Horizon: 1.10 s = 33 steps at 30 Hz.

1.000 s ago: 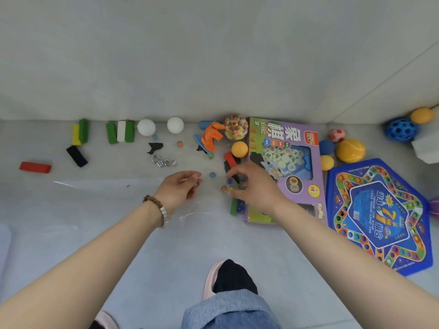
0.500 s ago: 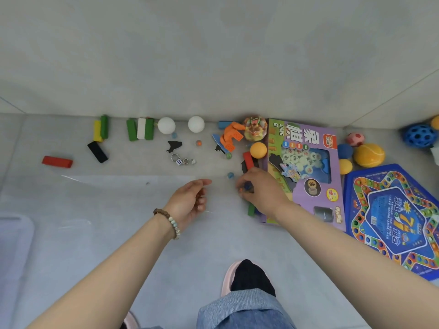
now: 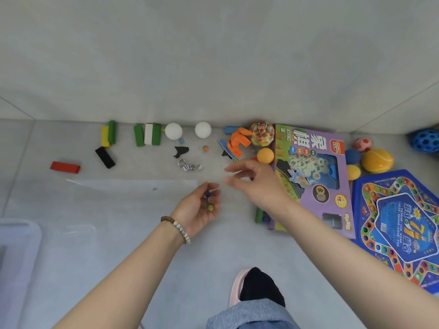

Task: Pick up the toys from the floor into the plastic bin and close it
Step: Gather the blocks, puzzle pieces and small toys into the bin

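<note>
While the left hand (image 3: 199, 210) lies cupped palm-up just above the grey floor (image 3: 118, 245), fingers curled round a few small glass marbles (image 3: 209, 203), the right hand (image 3: 256, 184) hovers beside it, fingers loosely spread and blurred, apparently holding nothing. Marbles are hard, smooth and quick to roll, so each is probably best pinched from above between thumb and fingertip, with the cupped palm kept level. One orange marble (image 3: 205, 148) lies loose near the wall. The translucent plastic bin (image 3: 19, 245) sits at the far left edge, well apart from the scattered toys.
</note>
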Tool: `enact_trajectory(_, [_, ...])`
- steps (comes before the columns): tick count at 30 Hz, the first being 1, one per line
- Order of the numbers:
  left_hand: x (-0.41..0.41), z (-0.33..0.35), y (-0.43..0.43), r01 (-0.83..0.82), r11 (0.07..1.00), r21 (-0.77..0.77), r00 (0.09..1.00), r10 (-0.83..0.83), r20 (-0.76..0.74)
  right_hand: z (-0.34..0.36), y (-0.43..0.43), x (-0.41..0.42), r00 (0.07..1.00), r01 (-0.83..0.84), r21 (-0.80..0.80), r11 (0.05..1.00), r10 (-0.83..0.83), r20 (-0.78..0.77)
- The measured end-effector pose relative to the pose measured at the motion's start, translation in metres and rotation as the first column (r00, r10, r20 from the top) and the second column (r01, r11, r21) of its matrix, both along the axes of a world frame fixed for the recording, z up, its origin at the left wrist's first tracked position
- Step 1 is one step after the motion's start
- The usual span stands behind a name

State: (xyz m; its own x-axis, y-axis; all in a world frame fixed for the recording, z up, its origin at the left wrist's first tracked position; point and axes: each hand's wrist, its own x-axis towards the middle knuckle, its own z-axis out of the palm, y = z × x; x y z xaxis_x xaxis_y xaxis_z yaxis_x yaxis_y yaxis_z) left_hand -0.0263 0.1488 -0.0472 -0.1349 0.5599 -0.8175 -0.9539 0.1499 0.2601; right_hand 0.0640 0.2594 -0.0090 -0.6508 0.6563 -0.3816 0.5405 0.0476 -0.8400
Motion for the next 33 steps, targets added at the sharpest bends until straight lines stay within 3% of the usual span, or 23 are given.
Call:
enact_trajectory(2, [-0.004,-0.001,-0.002,0.058,0.995,-0.079,0.987,-0.069,-0.144,-0.011,0.016,0.007,0.992,0.080,0.082,0.993,-0.088,0.090])
enact_trajectory(5, [-0.008,-0.005,-0.004,0.130,0.981,-0.145,0.925,-0.173,-0.338,-0.030,0.022,0.010,0.972,0.003,0.142,0.990,-0.036,0.232])
enact_trajectory(7, [-0.007,-0.006,-0.004,0.129,0.979,-0.157,0.907,-0.180,-0.380,-0.041,0.015,0.006,0.962,-0.049,0.181,0.982,-0.002,0.272])
enact_trajectory(9, [-0.007,-0.005,-0.002,0.090,0.987,-0.131,0.924,-0.132,-0.359,-0.048,0.009,0.002,0.955,-0.081,0.229,0.970,0.010,0.296])
enact_trajectory(12, [-0.010,-0.002,0.001,-0.025,0.998,-0.058,0.979,0.013,-0.204,-0.050,0.001,-0.008,0.954,-0.057,0.257,0.965,-0.023,0.297])
enact_trajectory(15, [-0.014,-0.002,0.001,-0.044,0.999,-0.017,0.990,0.041,-0.133,-0.032,-0.007,-0.023,0.995,0.070,0.084,0.994,-0.076,0.066])
enact_trajectory(18, [-0.017,-0.001,0.003,-0.112,0.994,0.008,0.990,0.113,-0.085,-0.019,-0.009,-0.028,1.000,0.008,0.041,0.999,-0.007,-0.018])
enact_trajectory(22, [-0.025,-0.003,0.007,-0.098,0.993,-0.069,0.964,0.077,-0.255,-0.034,0.012,-0.018,0.944,0.318,0.151,0.936,-0.327,0.042])
enact_trajectory(28, [-0.030,-0.010,0.006,-0.018,0.989,-0.149,0.860,-0.060,-0.506,-0.052,0.024,-0.036,0.943,0.199,0.248,0.948,-0.254,0.213])
enact_trajectory(31, [-0.040,-0.009,0.001,-0.044,0.988,-0.146,0.867,-0.035,-0.497,-0.057,0.022,-0.039,0.929,0.176,0.296,0.939,-0.258,0.266])
enact_trajectory(33, [-0.046,-0.007,-0.002,-0.079,0.992,-0.099,0.894,0.026,-0.447,-0.055,0.013,-0.035,0.909,0.313,0.218,0.924,-0.358,0.214])
